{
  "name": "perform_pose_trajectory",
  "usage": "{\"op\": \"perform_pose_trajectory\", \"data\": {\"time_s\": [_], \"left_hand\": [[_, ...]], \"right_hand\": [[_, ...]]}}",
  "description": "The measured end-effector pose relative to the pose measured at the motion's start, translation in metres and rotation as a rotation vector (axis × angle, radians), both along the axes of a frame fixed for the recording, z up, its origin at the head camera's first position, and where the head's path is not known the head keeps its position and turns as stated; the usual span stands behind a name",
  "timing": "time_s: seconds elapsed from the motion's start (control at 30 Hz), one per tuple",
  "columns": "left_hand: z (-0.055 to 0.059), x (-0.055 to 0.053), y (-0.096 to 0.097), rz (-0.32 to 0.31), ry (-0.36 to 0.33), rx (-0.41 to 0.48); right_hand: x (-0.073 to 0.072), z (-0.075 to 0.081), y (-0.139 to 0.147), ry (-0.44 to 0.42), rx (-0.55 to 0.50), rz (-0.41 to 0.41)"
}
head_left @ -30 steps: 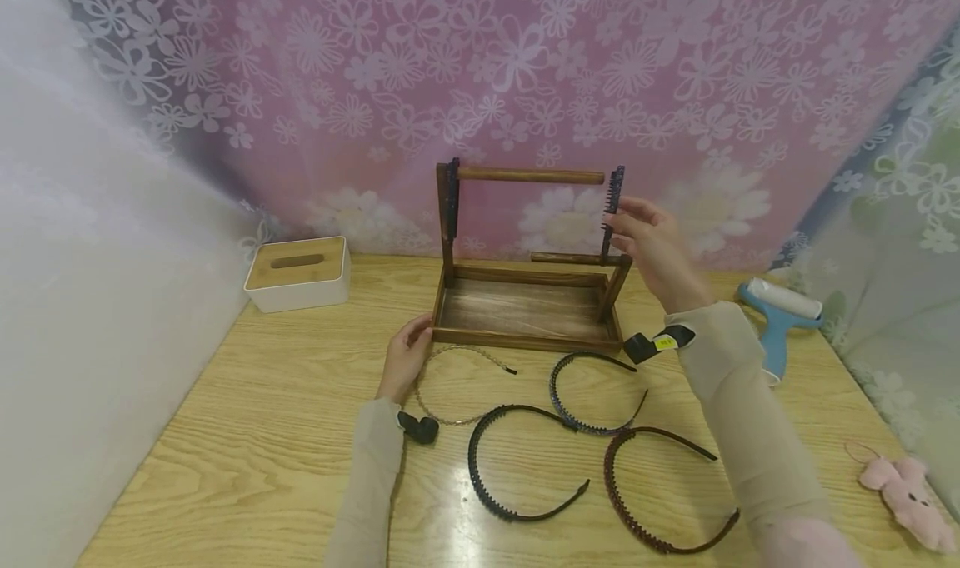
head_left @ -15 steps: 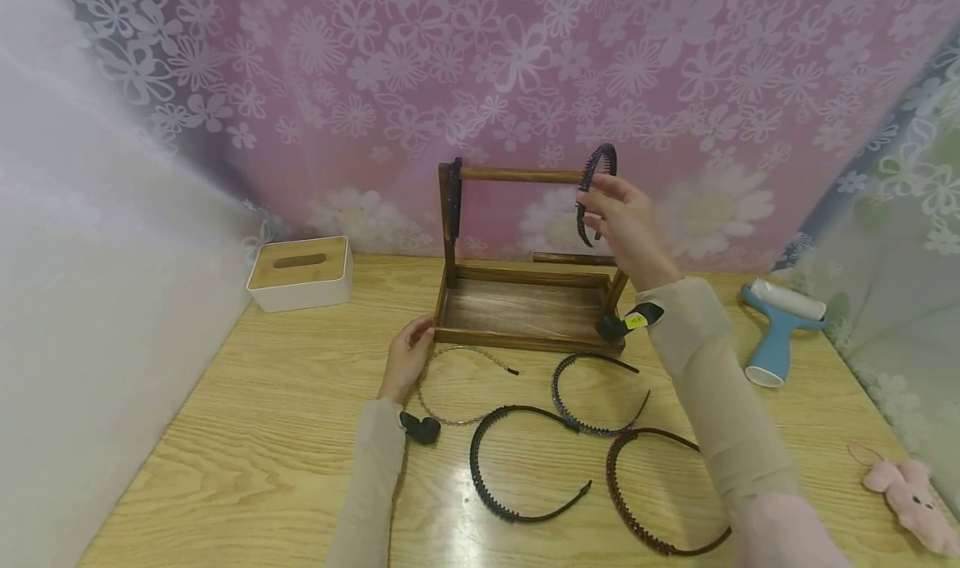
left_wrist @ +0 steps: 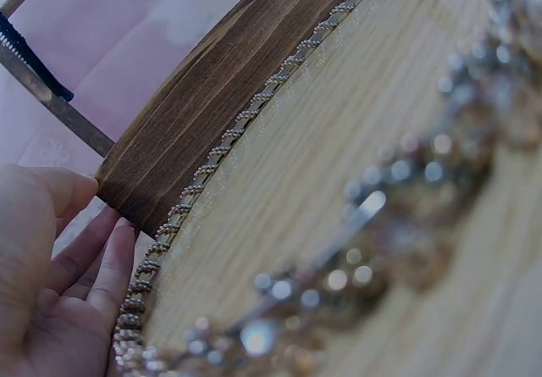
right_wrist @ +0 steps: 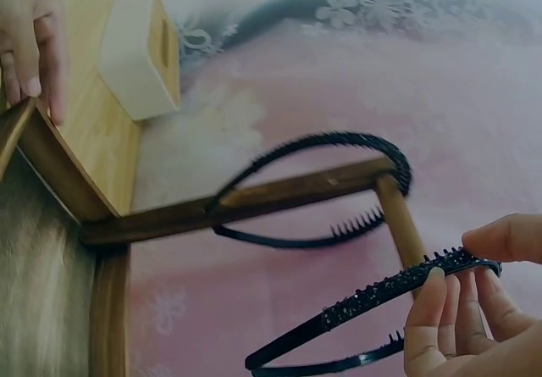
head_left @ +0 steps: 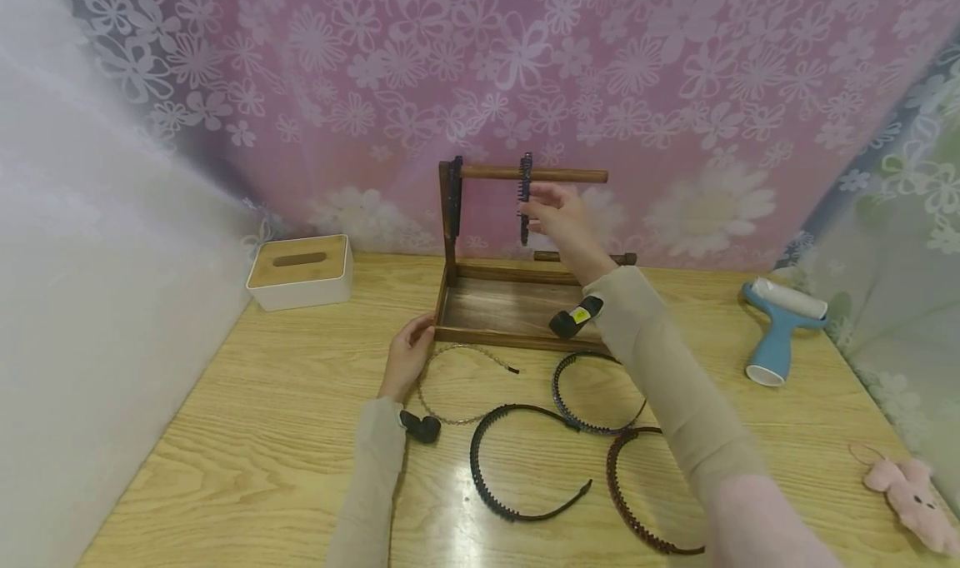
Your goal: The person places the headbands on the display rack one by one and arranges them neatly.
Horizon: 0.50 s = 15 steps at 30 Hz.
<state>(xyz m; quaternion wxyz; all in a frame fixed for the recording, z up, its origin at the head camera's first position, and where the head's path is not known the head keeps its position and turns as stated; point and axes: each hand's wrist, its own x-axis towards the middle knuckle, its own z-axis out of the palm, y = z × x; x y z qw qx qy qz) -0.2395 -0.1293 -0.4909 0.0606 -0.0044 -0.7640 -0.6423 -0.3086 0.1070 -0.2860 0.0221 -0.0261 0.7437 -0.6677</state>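
Observation:
My right hand (head_left: 564,222) pinches a dark toothed headband (right_wrist: 368,299) between thumb and fingers. It loops around the upper bar (head_left: 573,175) of a wooden stand, near mid-length. Another dark headband (right_wrist: 339,140) hangs at that bar's left end, against the upright post (head_left: 447,256). Low at the left, my left hand (head_left: 407,356) grips the front corner of the stand's tray (left_wrist: 190,114). Beside that hand lies a thin beaded headband (left_wrist: 207,167). On the table in front are a black headband (head_left: 476,460), a bluish one (head_left: 558,397) and a dark red one (head_left: 617,485), partly under my right sleeve.
A shorter lower bar (head_left: 547,256) juts left from a right-hand post hidden behind my arm. A tissue box (head_left: 300,289) stands at the back left. On the right are a blue lint roller (head_left: 780,335) and a pink plush toy (head_left: 913,501). A floral curtain (head_left: 375,93) hangs behind.
My right hand has carried the headband up off the lower bar's right end, then left onto the upper bar. My left hand stays at the tray corner.

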Motion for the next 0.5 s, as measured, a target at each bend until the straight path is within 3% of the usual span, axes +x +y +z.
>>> {"op": "perform_pose_trajectory", "data": {"time_s": [0.13,0.5], "left_hand": [[0.020,0.010,0.003,-0.015,-0.014,0.011],[0.019,0.010,0.002,-0.013,0.021,-0.016]], "right_hand": [[-0.003,-0.001,-0.020,-0.007,0.014,0.031],[-0.011,0.000,-0.053,-0.035,-0.003,0.039]]}}
